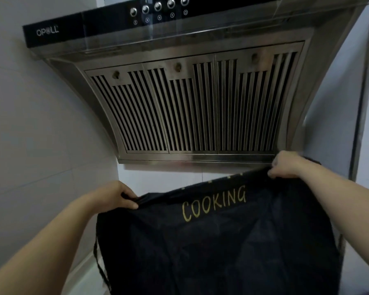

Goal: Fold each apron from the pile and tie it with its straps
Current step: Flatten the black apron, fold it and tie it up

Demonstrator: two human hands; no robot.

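So, one black apron (222,241) is in play here, held up in the air in front of a range hood (190,103), spread wide between two hands. The left hand (117,195) has its fingers and thumb curled tight round the upper left corner, with the cloth bunched in the pinch. The right hand (285,165) pinches the upper right corner the same way, knuckles up, and sits a fair bit higher, so the top edge slopes up to the right. Both grips are closed on fabric, nothing loose.

One yellow word, COOKING (214,202), runs across the chest just under that top edge, tilted along with it. The rest of the apron hangs down and out of the bottom of the shot. One thin dark strap (96,258) dangles along the left edge; the right side is too murky to make out a second one.

Behind it, the hood has three slatted filter panels side by side, each with one round catch near the top. Five knobs (157,6) sit in a row on the black front strip, with five small icons under them. Pale wall tiles (41,124) are to the left.
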